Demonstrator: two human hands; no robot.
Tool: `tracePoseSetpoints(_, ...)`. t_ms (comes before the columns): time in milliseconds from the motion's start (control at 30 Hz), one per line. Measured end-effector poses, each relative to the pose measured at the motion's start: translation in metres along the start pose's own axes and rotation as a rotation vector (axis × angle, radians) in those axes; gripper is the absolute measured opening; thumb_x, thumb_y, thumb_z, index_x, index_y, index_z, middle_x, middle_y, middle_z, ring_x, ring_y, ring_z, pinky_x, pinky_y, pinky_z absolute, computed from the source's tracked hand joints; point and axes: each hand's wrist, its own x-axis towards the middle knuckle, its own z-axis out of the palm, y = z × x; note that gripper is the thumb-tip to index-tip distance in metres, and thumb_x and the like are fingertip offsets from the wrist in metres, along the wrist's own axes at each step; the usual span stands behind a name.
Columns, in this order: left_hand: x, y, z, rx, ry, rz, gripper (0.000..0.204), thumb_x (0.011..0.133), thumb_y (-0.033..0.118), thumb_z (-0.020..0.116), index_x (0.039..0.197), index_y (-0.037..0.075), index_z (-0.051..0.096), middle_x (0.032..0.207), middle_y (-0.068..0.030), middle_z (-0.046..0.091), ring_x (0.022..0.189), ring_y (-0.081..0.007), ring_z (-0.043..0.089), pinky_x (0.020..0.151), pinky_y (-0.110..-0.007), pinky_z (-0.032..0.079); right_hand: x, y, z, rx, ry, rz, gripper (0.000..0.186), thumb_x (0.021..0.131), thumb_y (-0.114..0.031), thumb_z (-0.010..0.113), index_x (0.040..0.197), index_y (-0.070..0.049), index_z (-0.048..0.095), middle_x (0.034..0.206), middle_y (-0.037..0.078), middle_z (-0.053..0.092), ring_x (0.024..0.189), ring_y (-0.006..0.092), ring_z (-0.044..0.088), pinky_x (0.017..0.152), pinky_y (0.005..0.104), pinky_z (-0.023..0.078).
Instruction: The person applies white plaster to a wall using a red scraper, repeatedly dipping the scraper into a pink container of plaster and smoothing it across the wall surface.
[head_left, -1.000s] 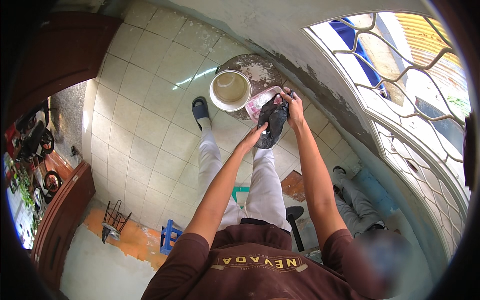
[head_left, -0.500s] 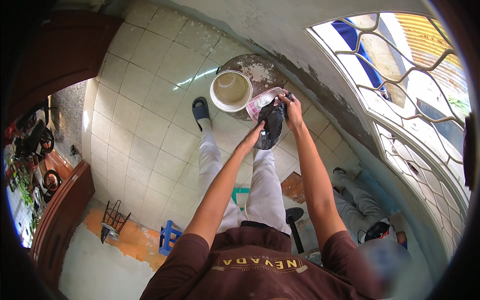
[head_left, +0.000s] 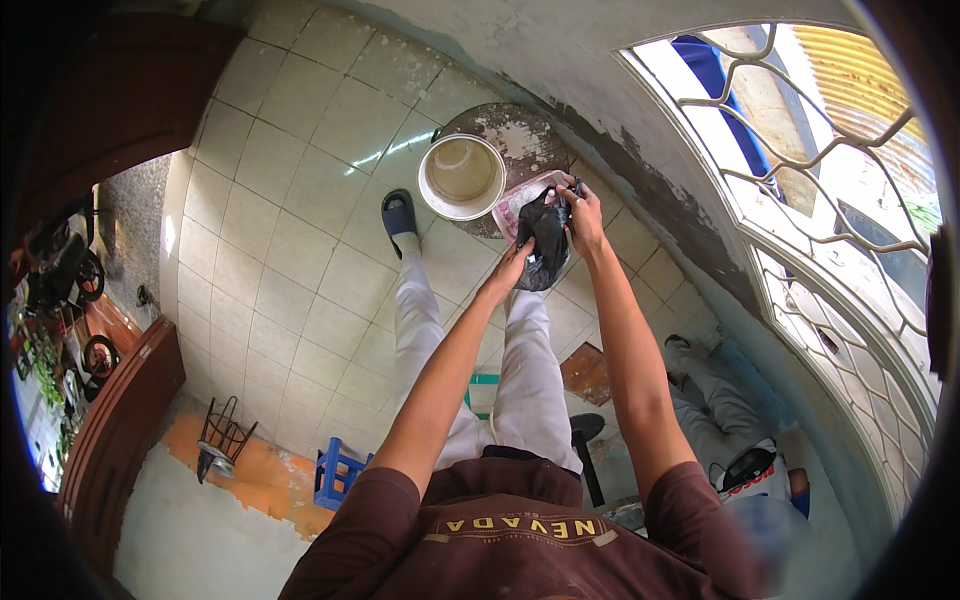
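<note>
Crumpled black plastic bag [head_left: 545, 262] between both hands. Left hand [head_left: 511, 268] half-curled, gripping bag's left side, thumb on top. Right hand [head_left: 587, 214] nearly closed, fingers pinching its upper right edge. Just beyond bag: pink-and-white shallow tray [head_left: 507, 213]; left of that, round off-white bucket [head_left: 462, 182], on peeling brown round tabletop [head_left: 522, 140].

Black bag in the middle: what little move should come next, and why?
Perhaps ease the left grip and the right grip slightly apart: both hold the black plastic bag, which looks crumpled between them, so a gentle spread might smooth it out.
</note>
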Motion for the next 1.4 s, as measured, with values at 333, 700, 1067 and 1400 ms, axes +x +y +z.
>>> tracePoseSetpoints(333,-0.001,0.000,-0.007,0.061,-0.030,0.008,0.067,0.105,0.045,0.053,0.156,0.005,0.040,0.153,-0.0098,0.050,0.139,-0.0202,0.046,0.116,-0.032,0.033,-0.005,0.006,-0.002,0.028,-0.009,-0.025,0.044,0.098,-0.006,0.063,0.141,0.000,0.054,0.101,0.005,0.070,0.086,0.0122,0.068,0.075,0.0285,0.055)
tracePoseSetpoints(700,-0.010,0.003,-0.012,0.134,0.008,0.118,0.073,0.105,0.039,0.056,0.162,0.005,0.027,0.165,-0.0137,0.033,0.152,-0.0240,0.031,0.123,-0.032,0.022,-0.047,0.008,-0.004,-0.016,-0.018,-0.126,0.041,0.099,-0.007,0.063,0.138,0.003,0.057,0.102,0.004,0.069,0.089,0.0116,0.066,0.084,0.0261,0.051)
tracePoseSetpoints(1067,-0.029,0.017,-0.021,0.347,0.008,-0.001,0.079,0.103,0.046,0.057,0.164,0.010,0.022,0.164,-0.0158,0.034,0.150,-0.0267,0.034,0.122,-0.036,0.027,-0.121,-0.013,0.011,-0.041,-0.012,-0.170,0.041,0.101,-0.011,0.063,0.139,0.001,0.057,0.090,0.001,0.067,0.073,0.0078,0.054,0.071,0.0225,0.045)
tracePoseSetpoints(1400,-0.040,0.034,-0.011,0.425,-0.189,0.175,0.062,0.102,0.024,0.053,0.159,0.007,0.035,0.157,-0.0129,0.043,0.145,-0.0226,0.041,0.120,-0.034,0.030,-0.220,-0.044,0.021,0.039,0.011,-0.269,0.040,0.104,-0.017,0.062,0.141,-0.001,0.056,0.093,0.000,0.067,0.076,0.0046,0.056,0.065,0.0203,0.045)
